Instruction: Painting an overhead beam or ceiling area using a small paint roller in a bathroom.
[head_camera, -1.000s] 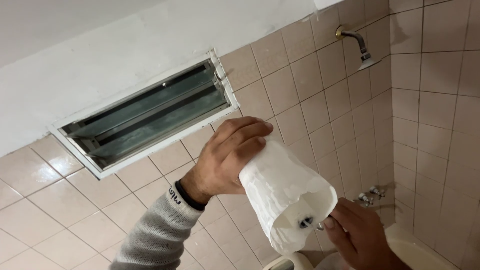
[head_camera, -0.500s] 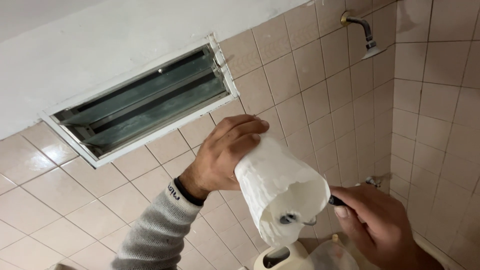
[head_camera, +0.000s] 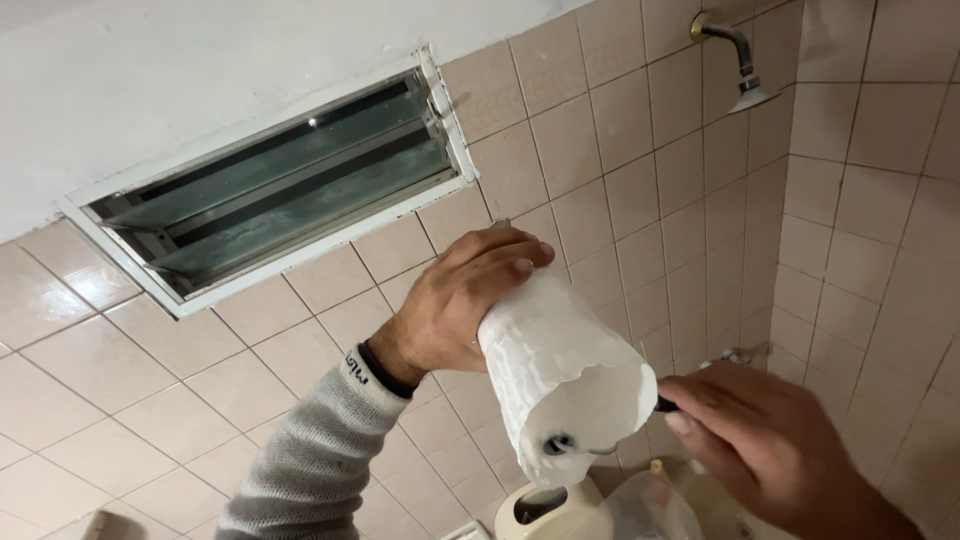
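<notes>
Hands first, left to right, every place reckoned from the louvred window (head_camera: 290, 190) set in the tiled wall (head_camera: 620, 150).

Left hand (head_camera: 455, 300): below and to the right of the window, sleeved in grey knit with a dark band at the wrist. We recorded it wrapped over the closed upper end of a white textured lamp shade (head_camera: 560, 375), fingers curled round the top, holding it tilted with the open mouth turned down toward us.

Lamp shade: lower right of the window, touching both hands. Surface rippled, matte, with an uneven lip at the mouth. We judged it rigid and brittle, glass or hard plastic, light enough for one hand but likely to chip at that thin rim. Best taken round the closed end, as held, never by the lip.

Inside the mouth: a small metal fitting (head_camera: 557, 445) on a thin wire, part hidden.

Right hand (head_camera: 770, 450): far lower right of the window, pinched narrow on a slim dark tool (head_camera: 665, 405) whose tip met the shade's rim. We could not tell what kind of tool it was.

Beyond: a shower head (head_camera: 745, 85) well right of the window, high on the tiles; a cream fixture (head_camera: 545, 510) directly under the shade, partly cut off.
</notes>
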